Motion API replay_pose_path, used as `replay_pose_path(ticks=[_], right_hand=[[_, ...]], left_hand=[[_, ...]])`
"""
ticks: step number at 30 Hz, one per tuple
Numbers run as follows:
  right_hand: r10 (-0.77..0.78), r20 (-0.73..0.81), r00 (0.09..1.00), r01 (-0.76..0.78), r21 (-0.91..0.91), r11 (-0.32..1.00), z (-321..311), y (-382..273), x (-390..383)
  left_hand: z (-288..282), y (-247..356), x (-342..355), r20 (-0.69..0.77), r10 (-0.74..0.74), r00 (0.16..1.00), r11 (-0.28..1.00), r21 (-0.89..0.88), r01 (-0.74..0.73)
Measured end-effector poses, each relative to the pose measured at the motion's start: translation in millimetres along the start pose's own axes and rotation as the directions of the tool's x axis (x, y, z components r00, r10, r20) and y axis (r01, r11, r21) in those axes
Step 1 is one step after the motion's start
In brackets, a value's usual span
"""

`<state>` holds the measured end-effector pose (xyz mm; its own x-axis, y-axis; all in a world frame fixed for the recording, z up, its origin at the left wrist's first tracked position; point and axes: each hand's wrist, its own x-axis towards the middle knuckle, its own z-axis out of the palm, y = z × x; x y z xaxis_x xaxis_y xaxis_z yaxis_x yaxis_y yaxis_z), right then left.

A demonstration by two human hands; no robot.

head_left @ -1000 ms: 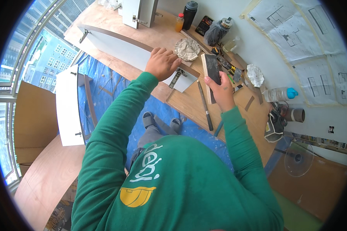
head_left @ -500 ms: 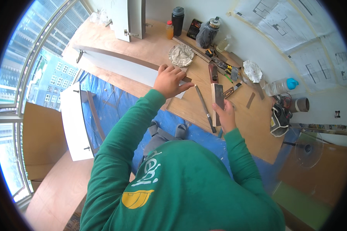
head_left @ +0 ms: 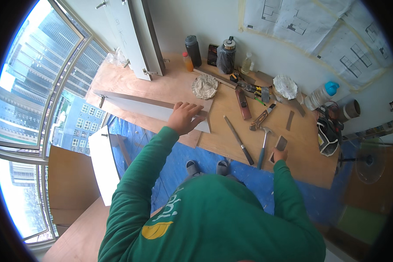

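My left hand (head_left: 186, 118) is closed over the brown upper edge of a white cabinet panel (head_left: 139, 107), near its right end. The panel stands on its long edge on the workbench. At the right, my right hand (head_left: 280, 155) grips a wooden sanding block (head_left: 281, 143) with a dark grey face, tilted upward; part of it is hidden by the fingers. Just left of that hand lies a hammer (head_left: 262, 150) with a blue handle. A file (head_left: 239, 139) with a dark handle rests between the two hands. Beyond it are a reddish-brown hand plane (head_left: 243, 104) and a utility knife (head_left: 261, 119).
Bottles (head_left: 226, 56) and a crumpled cloth (head_left: 205, 86) stand or lie along the back. Tall white panels (head_left: 137, 48) lean at the back left. A black tool bag (head_left: 328, 133) sits at the right end. Blue sheeting (head_left: 170, 174) covers the floor; another white panel (head_left: 104, 163) stands left.
My right hand has carried the sanding block right and toward me, uncovering the hammer. My left hand remains on the panel's edge. The head view has shifted.
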<state>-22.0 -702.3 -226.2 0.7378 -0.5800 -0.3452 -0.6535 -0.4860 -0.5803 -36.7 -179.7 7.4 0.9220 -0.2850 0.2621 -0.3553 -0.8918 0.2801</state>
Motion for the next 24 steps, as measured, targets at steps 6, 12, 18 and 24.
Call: replay_pose_path(ticks=[6, 12, 18, 24], right_hand=[[-0.065, 0.004, 0.998, 0.062, -0.36, 0.931, 26.2, 10.4, 47.7], [-0.207, -0.086, 0.975, 0.159, -0.383, 0.91, 28.9, 3.4, 54.8], [-0.541, 0.335, 0.772, 0.564, 0.033, 0.825, 7.0, 55.4, -15.9], [-0.146, 0.675, 0.723, 0.427, -0.271, 0.863, -25.7, 178.2, -175.2]], left_hand=[[-13.0, 15.7, 4.6, -0.037, 0.066, 0.997, 0.998, -0.005, -0.067], [-13.7, 20.4, 7.0, -0.009, 0.072, 0.997, 0.996, -0.044, -0.072], [-11.7, 17.5, 12.2, 0.018, 0.095, 0.995, 0.993, -0.075, -0.094], [-12.2, 16.4, 15.9, -0.039, 0.156, 0.987, 0.98, -0.116, -0.16]])
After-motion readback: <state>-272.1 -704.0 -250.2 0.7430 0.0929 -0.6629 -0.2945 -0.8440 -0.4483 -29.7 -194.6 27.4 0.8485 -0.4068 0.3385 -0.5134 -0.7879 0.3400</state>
